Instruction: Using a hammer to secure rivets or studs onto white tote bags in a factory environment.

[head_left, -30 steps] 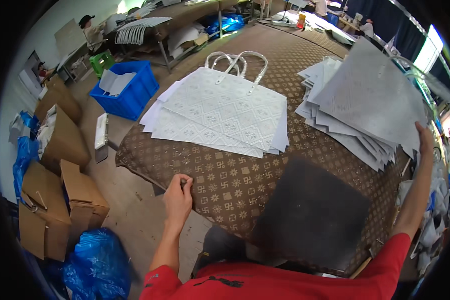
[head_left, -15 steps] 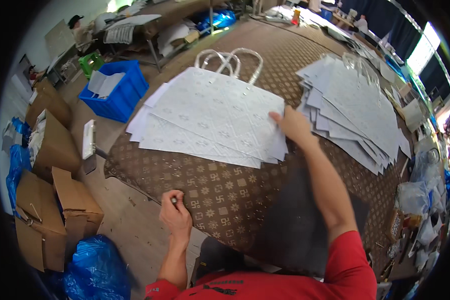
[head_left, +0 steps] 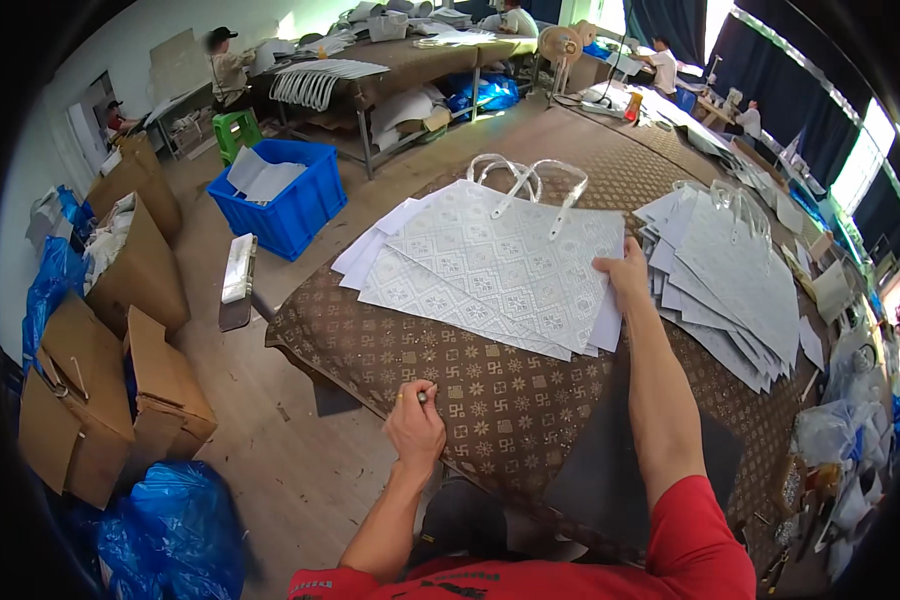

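A short stack of silvery-white patterned bag panels (head_left: 505,275) lies fanned on the brown patterned table cover (head_left: 500,400), its clear loop handles (head_left: 573,195) pointing away from me. My right hand (head_left: 625,272) pinches the stack's right edge, thumb on top and fingers mostly hidden beneath. Near the table's front left edge, my left hand (head_left: 416,430) is closed around a small dark round-ended tool (head_left: 422,397); only its end shows above the fist, so its kind cannot be made out. To the right sits a second, messier pile of similar panels (head_left: 735,265), also with clear handles.
A dark flat mat (head_left: 630,480) lies under my right forearm. Left of the table stand a phone on a holder (head_left: 238,285), a blue crate (head_left: 280,220), cardboard boxes (head_left: 80,400) and blue bags (head_left: 175,530). Plastic-wrapped items (head_left: 830,430) crowd the right side. Several people work farther back.
The view has shifted, so the whole scene sits lower and more to the right. My right hand stays at the panels' right edge, and my left fist still holds the small tool.
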`<state>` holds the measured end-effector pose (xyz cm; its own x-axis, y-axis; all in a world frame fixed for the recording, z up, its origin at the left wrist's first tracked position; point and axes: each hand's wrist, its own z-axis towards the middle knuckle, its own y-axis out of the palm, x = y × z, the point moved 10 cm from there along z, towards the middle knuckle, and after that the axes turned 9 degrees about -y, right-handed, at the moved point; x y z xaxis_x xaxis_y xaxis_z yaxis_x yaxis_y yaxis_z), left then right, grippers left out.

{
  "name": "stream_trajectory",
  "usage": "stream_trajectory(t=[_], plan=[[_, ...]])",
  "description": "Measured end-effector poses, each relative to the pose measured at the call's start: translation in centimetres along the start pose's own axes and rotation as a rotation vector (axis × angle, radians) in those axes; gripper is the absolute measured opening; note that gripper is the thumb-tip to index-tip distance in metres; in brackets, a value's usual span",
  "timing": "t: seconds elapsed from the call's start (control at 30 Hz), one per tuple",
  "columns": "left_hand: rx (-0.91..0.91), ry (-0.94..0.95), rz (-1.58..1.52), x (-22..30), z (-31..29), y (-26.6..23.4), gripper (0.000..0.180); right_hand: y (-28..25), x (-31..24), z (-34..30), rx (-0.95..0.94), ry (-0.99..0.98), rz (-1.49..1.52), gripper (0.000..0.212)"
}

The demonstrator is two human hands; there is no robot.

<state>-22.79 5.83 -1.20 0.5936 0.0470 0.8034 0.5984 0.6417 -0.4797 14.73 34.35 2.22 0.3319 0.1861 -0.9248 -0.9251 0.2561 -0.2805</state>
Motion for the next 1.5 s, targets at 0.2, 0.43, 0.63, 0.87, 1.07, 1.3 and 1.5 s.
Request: stream_trajectory(t=[0.2, 0.43, 0.63, 0.87, 1.07, 1.3, 1.5], plan=[[-0.008, -0.008, 0.017, -0.6, 0.1, -0.2, 0.005, -7.3, -10.8, -9.3, 0.188, -0.212, 0.043, 0.057], [-0.307, -0.201, -0.433, -3.3, 1.7, 0.2, 0.01, -27.2, -9.4, -30.2, 0.396, 0.01, 0.273, 0.066], [-0.541, -0.218, -0.509, 4.0, 1.8, 3.4, 0.005, -34.4, -0.8, -45.9, 0.378, 0.459, 0.17, 0.058], [-1.096, 0.116, -0.297, 18.1, -6.9, 14.2, 0.008, -34.1, 1.6, -47.1, 0.339, 0.484, -0.037, 0.03], [-1.401, 0.261, -0.118, 21.3, -15.5, 23.1, 0.012, -34.1, 1.6, -47.0, 0.335, 0.458, 0.047, 0.03], [-1.362, 0.216, 0.016, 20.9, -15.8, 25.3, 0.014, -34.3, 2.7, -47.5, 0.403, 0.41, 0.045, 0.039], [-1.351, 0.249, 0.03, 21.5, -16.0, 25.5, 0.014, -34.6, 3.5, -48.0, 0.403, 0.434, 0.024, 0.037]])
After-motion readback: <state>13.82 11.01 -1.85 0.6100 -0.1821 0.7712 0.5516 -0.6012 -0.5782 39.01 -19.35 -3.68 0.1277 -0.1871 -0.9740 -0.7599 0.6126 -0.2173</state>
